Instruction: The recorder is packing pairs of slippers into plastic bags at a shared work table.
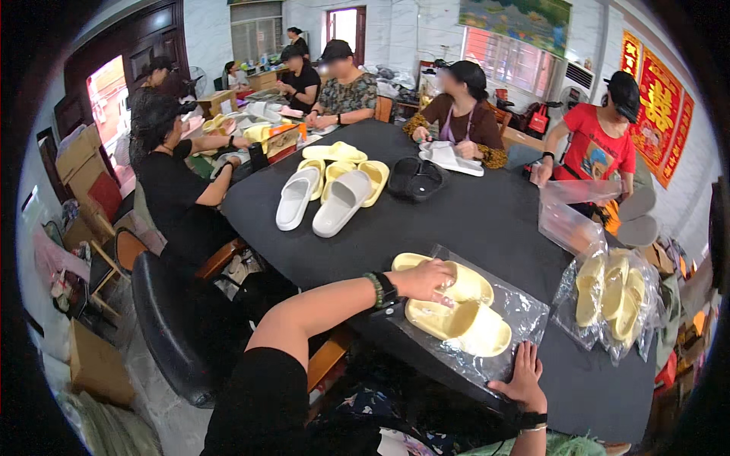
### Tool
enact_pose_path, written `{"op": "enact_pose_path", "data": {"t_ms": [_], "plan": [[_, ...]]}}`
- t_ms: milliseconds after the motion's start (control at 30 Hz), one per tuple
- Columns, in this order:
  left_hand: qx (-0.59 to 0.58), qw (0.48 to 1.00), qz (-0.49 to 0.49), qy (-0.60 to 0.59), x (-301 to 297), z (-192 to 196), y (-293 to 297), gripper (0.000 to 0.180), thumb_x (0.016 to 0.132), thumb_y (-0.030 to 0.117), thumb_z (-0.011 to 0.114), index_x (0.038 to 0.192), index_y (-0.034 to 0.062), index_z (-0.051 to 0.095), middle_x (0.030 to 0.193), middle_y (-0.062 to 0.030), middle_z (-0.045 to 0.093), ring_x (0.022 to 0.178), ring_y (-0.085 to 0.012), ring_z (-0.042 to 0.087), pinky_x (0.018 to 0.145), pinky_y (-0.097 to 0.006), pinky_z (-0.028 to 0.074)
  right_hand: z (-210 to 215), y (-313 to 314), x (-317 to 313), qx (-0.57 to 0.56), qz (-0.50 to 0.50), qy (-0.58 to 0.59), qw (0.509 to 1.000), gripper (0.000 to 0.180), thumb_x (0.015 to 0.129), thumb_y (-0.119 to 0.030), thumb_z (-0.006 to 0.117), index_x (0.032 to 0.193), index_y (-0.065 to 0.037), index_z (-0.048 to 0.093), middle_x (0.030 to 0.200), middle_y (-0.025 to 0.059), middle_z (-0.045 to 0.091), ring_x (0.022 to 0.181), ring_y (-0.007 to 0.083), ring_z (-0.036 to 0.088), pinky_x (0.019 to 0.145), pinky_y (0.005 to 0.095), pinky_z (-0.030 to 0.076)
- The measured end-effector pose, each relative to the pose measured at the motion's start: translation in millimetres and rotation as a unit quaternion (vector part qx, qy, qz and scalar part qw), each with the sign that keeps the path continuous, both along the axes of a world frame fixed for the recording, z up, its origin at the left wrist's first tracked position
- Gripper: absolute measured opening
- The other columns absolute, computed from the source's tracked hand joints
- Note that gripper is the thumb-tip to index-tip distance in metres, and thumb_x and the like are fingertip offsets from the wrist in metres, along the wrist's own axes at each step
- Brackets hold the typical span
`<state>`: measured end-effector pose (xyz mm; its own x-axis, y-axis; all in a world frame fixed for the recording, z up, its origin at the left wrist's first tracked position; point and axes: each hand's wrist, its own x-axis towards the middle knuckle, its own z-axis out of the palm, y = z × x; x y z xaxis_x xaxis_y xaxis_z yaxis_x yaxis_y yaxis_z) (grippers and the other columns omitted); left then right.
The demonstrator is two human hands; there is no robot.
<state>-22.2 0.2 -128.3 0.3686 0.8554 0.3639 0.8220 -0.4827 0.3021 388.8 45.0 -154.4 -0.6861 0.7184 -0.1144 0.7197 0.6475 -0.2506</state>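
A pair of pale yellow slippers [481,333] lies side by side at the table's near edge, with a clear plastic bag [526,315] spread around them. Whether the slippers are inside the bag or on top of it I cannot tell. My left hand [427,281] reaches over from the left, its fingers curled down onto the slippers about their middle. My right hand [523,378] rests flat with fingers spread on the bag's near right corner, apart from the slippers.
Bagged yellow slippers [608,296] lie to the right on the dark table [487,220]. Loose yellow and grey slippers [342,201] and a black pair [417,178] stand farther back. Several people work around the tables; one in red [601,140] handles clear bags. A black chair [171,327] stands left.
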Motion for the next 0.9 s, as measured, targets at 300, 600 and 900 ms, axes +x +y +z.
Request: {"op": "enact_pose_path", "data": {"t_ms": [300,600,900], "plan": [[-0.126,0.988,0.063,0.061,27.9,0.6,31.8,0.067,0.063,0.064,0.077,0.078,-0.0004,0.069,0.101,-0.0197,0.063,0.105,-0.0363,0.054,0.079,-0.049,0.043,-3.9,3.6,-1.4,-0.024,-0.03,-0.01,0.999,0.141,0.06,-0.086,0.061,0.151,0.007,0.008,0.16,0.0265,0.005,0.149,0.0415,0.0,0.114,0.0607,0.007],[-0.066,0.988,0.139,0.002,48.1,-26.3,40.5,0.058,0.067,0.054,0.076,0.089,0.0008,0.072,0.105,-0.0168,0.065,0.108,-0.0351,0.055,0.083,-0.05,0.044,-14.7,1.7,-2.7,0.015,-0.07,-0.001,0.997,0.078,0.099,-0.055,0.032,0.152,0.001,0.02,0.161,0.0179,0.013,0.149,0.039,0.007,0.115,0.0579,0.009],[-0.109,0.952,0.283,0.031,-29.5,-9.4,1.1,0.065,0.071,0.056,0.07,0.099,-0.0025,0.071,0.106,-0.0228,0.066,0.111,-0.039,0.056,0.09,-0.049,0.047,-10.2,-8.1,-10.9,0.066,-0.1,-0.005,0.993,0.088,0.092,-0.058,0.049,0.15,0.002,0.024,0.16,0.0186,0.019,0.148,0.0391,0.013,0.116,0.0544,0.014]]}}
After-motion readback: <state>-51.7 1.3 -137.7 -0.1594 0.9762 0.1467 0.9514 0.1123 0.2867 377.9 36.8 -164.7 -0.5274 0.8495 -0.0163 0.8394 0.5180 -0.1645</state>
